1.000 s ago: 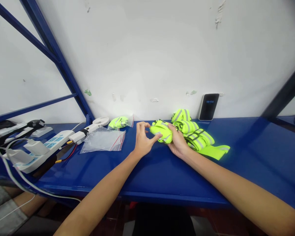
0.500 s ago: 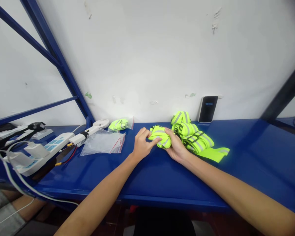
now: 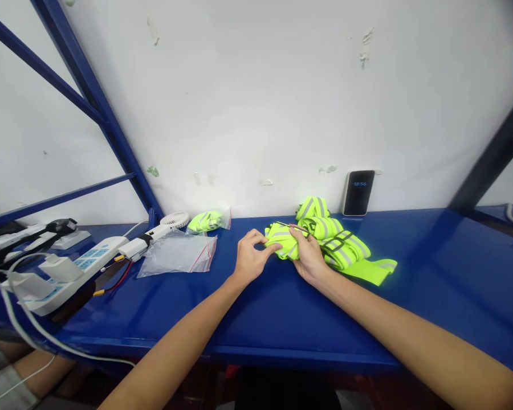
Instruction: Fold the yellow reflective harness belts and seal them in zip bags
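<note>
Between my two hands is a rolled-up neon-yellow reflective strap (image 3: 284, 239) with grey stripes, held just above the blue table. My left hand (image 3: 252, 255) pinches its left side between thumb and fingers. Around its right side closes my right hand (image 3: 308, 257), thumb on top; the fingers beneath are hidden. Just right of that hand lie more rolled reflective straps (image 3: 346, 250) with black buckles, one with a loose flat end (image 3: 374, 270) trailing right. Left of my hands are clear zip bags (image 3: 177, 253) with red seal lines.
A bagged reflective strap (image 3: 207, 221) and a white handheld fan (image 3: 173, 221) lie at the back left. A power strip (image 3: 81, 267) with plugs and cables fills the left side. A phone (image 3: 358, 193) leans against the wall. Another person's leg (image 3: 25, 373) shows at lower left.
Both hands keep hold of the rolled strap, which has turned slightly so a black edge or band shows on top. The view has shifted a little.
</note>
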The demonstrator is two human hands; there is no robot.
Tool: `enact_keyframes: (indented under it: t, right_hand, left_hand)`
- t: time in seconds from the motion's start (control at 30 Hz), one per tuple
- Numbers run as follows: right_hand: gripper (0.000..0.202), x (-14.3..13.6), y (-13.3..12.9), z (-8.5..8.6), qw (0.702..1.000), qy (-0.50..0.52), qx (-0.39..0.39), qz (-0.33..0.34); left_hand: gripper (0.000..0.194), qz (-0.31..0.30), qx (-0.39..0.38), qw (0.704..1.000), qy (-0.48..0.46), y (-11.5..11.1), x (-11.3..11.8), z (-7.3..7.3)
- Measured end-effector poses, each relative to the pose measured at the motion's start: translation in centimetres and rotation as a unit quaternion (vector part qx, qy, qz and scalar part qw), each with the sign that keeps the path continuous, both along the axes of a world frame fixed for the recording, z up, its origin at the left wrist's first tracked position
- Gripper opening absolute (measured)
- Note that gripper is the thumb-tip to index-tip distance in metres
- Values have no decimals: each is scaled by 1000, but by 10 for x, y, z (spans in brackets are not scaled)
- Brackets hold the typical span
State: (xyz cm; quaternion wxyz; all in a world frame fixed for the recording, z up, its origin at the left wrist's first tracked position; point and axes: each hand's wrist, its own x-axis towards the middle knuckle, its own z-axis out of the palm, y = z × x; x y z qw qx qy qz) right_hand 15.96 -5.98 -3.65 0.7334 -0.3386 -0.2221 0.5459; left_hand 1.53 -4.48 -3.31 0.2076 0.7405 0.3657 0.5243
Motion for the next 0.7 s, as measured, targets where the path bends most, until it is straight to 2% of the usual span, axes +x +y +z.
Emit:
enact_keyframes:
  t: [0.43, 0.5, 0.7]
  right_hand:
    - [26, -3, 1, -2, 1000, -5, 4, 1]
    - [24, -2, 0, -1, 1000, -3, 1, -1]
    - [23, -3, -4, 3, 999, 31, -35, 25]
  left_hand:
    - [38, -81, -128, 985, -77, 7, -1, -3]
    - [36, -77, -113, 989, -58, 6, -2, -3]
    - [31, -10, 11, 1000, 15, 3, 0, -4]
